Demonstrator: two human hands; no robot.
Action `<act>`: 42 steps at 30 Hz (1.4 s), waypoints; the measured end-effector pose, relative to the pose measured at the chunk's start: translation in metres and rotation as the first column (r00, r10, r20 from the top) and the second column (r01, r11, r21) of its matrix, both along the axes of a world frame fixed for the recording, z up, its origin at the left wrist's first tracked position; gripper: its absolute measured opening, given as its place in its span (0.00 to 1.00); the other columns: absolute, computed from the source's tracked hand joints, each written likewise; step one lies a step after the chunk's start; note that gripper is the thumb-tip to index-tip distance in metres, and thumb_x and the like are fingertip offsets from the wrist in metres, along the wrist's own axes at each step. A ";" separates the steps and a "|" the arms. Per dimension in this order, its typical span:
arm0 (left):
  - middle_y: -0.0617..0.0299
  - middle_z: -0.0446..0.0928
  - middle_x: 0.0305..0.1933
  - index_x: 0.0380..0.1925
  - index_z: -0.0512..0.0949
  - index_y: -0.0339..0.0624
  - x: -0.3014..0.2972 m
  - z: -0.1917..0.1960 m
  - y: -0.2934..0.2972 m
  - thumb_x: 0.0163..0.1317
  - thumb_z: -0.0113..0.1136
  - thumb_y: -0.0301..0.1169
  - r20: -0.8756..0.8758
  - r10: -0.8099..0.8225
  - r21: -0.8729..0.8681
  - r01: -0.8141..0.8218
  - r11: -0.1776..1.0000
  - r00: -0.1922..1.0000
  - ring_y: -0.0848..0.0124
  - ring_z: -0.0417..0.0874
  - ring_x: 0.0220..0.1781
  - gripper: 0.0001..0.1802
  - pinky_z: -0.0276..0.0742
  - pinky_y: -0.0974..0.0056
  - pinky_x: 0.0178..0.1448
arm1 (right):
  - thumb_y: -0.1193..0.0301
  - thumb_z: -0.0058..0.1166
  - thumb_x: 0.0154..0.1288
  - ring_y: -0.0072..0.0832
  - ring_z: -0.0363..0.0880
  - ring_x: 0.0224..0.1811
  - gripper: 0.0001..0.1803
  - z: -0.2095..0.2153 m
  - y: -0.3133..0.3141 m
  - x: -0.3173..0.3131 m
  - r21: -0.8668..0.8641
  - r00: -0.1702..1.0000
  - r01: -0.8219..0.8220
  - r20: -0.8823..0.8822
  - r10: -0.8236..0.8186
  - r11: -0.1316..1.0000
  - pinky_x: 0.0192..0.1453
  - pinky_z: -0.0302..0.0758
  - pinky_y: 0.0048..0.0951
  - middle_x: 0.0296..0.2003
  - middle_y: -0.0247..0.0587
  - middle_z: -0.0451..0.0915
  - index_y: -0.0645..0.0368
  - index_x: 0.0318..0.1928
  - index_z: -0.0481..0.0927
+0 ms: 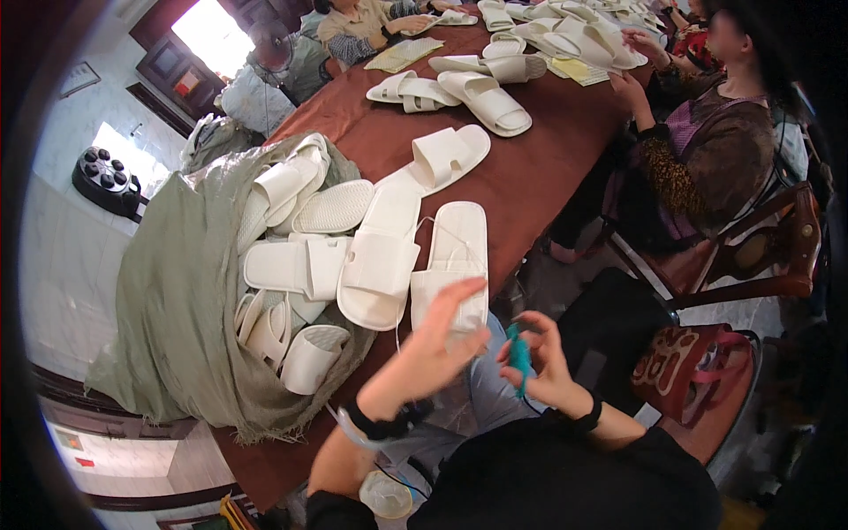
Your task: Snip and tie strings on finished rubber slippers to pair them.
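Note:
My left hand (424,349), its fingers apart and slightly blurred, hovers over the strap end of a white slipper (461,231) at the table's near edge. A thin pale thread (454,237) curves across that slipper's sole. To the right, over my lap, my right hand (549,367) grips a small teal object (519,360) between thumb and fingers; blur hides its exact kind. Just left of the near slipper lies another white slipper (378,274), toe toward me. Beyond it is a third white slipper (450,159).
A grey-green woven sack (181,291) full of white slippers leans at the left of the brown-covered table (353,119). More slippers (574,40) are heaped at the far end, where other people (715,159) sit. A wooden chair (751,256) and a red bag (685,371) are on the right.

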State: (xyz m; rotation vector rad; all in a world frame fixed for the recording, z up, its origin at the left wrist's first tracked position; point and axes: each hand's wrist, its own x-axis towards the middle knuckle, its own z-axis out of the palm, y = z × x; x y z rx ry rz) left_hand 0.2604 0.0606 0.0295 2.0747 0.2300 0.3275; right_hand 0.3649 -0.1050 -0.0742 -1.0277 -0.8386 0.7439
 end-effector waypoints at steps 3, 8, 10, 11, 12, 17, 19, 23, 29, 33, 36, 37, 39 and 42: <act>0.54 0.75 0.49 0.51 0.72 0.43 0.047 0.002 0.056 0.56 0.59 0.30 -0.049 0.026 0.311 -0.010 0.950 0.998 0.58 0.75 0.51 0.21 0.69 0.59 0.57 | 0.81 0.57 0.54 0.25 0.74 0.37 0.42 0.014 -0.012 0.027 -0.041 0.969 0.025 -0.243 -0.034 0.999 0.40 0.77 0.27 0.37 0.41 0.71 0.55 0.67 0.49; 0.53 0.75 0.38 0.36 0.76 0.47 0.111 -0.034 0.088 0.50 0.59 0.24 -0.415 0.128 0.782 0.282 0.556 0.901 0.53 0.77 0.46 0.12 0.74 0.52 0.47 | 0.79 0.58 0.56 0.26 0.75 0.36 0.41 0.018 -0.032 0.042 -0.038 0.970 0.057 -0.235 -0.064 0.998 0.41 0.75 0.28 0.37 0.41 0.72 0.55 0.67 0.51; 0.54 0.75 0.39 0.34 0.76 0.48 0.116 -0.054 0.100 0.48 0.59 0.24 -0.451 0.078 0.660 0.274 0.699 0.889 0.52 0.78 0.46 0.11 0.75 0.52 0.45 | 0.78 0.58 0.56 0.26 0.75 0.36 0.41 0.018 -0.042 0.037 -0.070 0.984 0.045 -0.168 -0.056 0.997 0.42 0.74 0.28 0.37 0.41 0.72 0.55 0.67 0.50; 0.56 0.76 0.37 0.30 0.77 0.47 0.117 -0.055 0.105 0.43 0.62 0.25 -0.432 0.040 0.650 0.280 0.706 0.901 0.54 0.79 0.43 0.11 0.75 0.54 0.44 | 0.79 0.58 0.56 0.26 0.75 0.37 0.41 0.016 -0.045 0.034 -0.071 0.985 0.045 -0.164 -0.056 0.996 0.42 0.74 0.28 0.37 0.41 0.73 0.55 0.67 0.51; 0.57 0.78 0.33 0.24 0.77 0.45 0.119 -0.062 0.112 0.40 0.64 0.25 -0.498 0.065 0.637 0.314 0.704 0.864 0.56 0.80 0.40 0.09 0.76 0.55 0.42 | 0.79 0.58 0.56 0.26 0.75 0.37 0.41 0.015 -0.047 0.028 -0.070 0.985 0.034 -0.165 -0.045 0.997 0.42 0.74 0.28 0.37 0.41 0.73 0.55 0.67 0.51; 0.57 0.79 0.31 0.24 0.78 0.44 0.115 -0.059 0.121 0.45 0.62 0.27 -0.589 0.008 0.500 0.357 0.789 0.808 0.58 0.80 0.39 0.05 0.75 0.57 0.41 | 0.79 0.58 0.57 0.26 0.76 0.37 0.39 0.008 -0.053 0.021 -0.071 0.981 0.034 -0.187 -0.047 0.997 0.43 0.75 0.29 0.35 0.41 0.73 0.56 0.66 0.52; 0.56 0.79 0.30 0.27 0.77 0.42 0.103 -0.048 0.122 0.49 0.60 0.27 -0.277 0.078 0.453 0.059 0.890 0.958 0.60 0.81 0.36 0.04 0.75 0.59 0.39 | 0.78 0.57 0.59 0.25 0.76 0.35 0.36 0.009 -0.050 0.019 -0.072 0.977 -0.012 -0.213 -0.004 0.997 0.39 0.75 0.27 0.35 0.39 0.73 0.57 0.65 0.55; 0.61 0.76 0.24 0.32 0.72 0.39 0.080 0.003 0.143 0.59 0.54 0.23 0.008 0.290 0.040 -0.291 0.956 0.957 0.74 0.77 0.23 0.02 0.73 0.68 0.27 | 0.75 0.56 0.61 0.19 0.73 0.29 0.29 0.017 -0.034 0.025 -0.143 0.988 -0.125 -0.111 0.110 0.982 0.31 0.74 0.22 0.31 0.35 0.72 0.58 0.61 0.60; 0.53 0.81 0.36 0.44 0.73 0.31 0.006 0.076 0.130 0.61 0.56 0.24 0.309 0.412 -0.219 -0.357 0.908 0.857 0.70 0.83 0.34 0.12 0.80 0.69 0.37 | 0.58 0.61 0.56 0.31 0.78 0.26 0.32 0.040 0.011 0.025 -0.297 0.885 -0.079 0.419 0.204 0.952 0.31 0.74 0.31 0.24 0.43 0.73 0.59 0.56 0.66; 0.52 0.81 0.36 0.40 0.76 0.29 -0.031 0.077 0.114 0.59 0.58 0.23 0.247 0.474 -0.233 -0.423 0.876 0.845 0.67 0.84 0.36 0.09 0.81 0.69 0.39 | 0.52 0.62 0.51 0.46 0.79 0.25 0.33 0.076 0.051 0.008 -0.177 0.532 0.191 0.845 0.050 0.965 0.28 0.74 0.38 0.25 0.47 0.78 0.63 0.49 0.70; 0.51 0.80 0.36 0.38 0.76 0.29 -0.035 0.075 0.103 0.59 0.58 0.22 0.274 0.492 -0.319 -0.405 0.857 0.826 0.64 0.84 0.36 0.09 0.82 0.68 0.39 | 0.49 0.60 0.52 0.45 0.80 0.26 0.33 0.082 0.073 0.008 -0.183 0.353 0.343 0.934 0.054 0.921 0.28 0.75 0.38 0.27 0.48 0.79 0.64 0.48 0.72; 0.51 0.80 0.36 0.38 0.76 0.29 -0.036 0.073 0.103 0.59 0.58 0.22 0.275 0.508 -0.362 -0.401 0.841 0.817 0.64 0.84 0.36 0.08 0.82 0.68 0.39 | 0.47 0.59 0.51 0.45 0.80 0.27 0.34 0.085 0.079 0.007 -0.231 0.319 0.368 0.941 0.111 0.901 0.28 0.75 0.39 0.30 0.49 0.80 0.64 0.47 0.72; 0.50 0.80 0.36 0.38 0.76 0.29 -0.038 0.068 0.103 0.59 0.58 0.22 0.283 0.525 -0.410 -0.394 0.823 0.802 0.63 0.84 0.37 0.08 0.82 0.68 0.40 | 0.48 0.57 0.53 0.45 0.80 0.26 0.32 0.084 0.088 0.007 -0.214 0.289 0.348 0.951 0.112 0.913 0.27 0.75 0.38 0.28 0.49 0.79 0.64 0.45 0.72; 0.50 0.80 0.36 0.37 0.76 0.29 -0.038 0.065 0.103 0.59 0.58 0.22 0.306 0.540 -0.448 -0.382 0.808 0.784 0.62 0.84 0.37 0.07 0.82 0.67 0.40 | 0.49 0.54 0.56 0.44 0.80 0.25 0.29 0.071 0.100 0.011 -0.173 0.241 0.321 0.966 0.096 0.931 0.26 0.75 0.38 0.27 0.49 0.79 0.63 0.44 0.72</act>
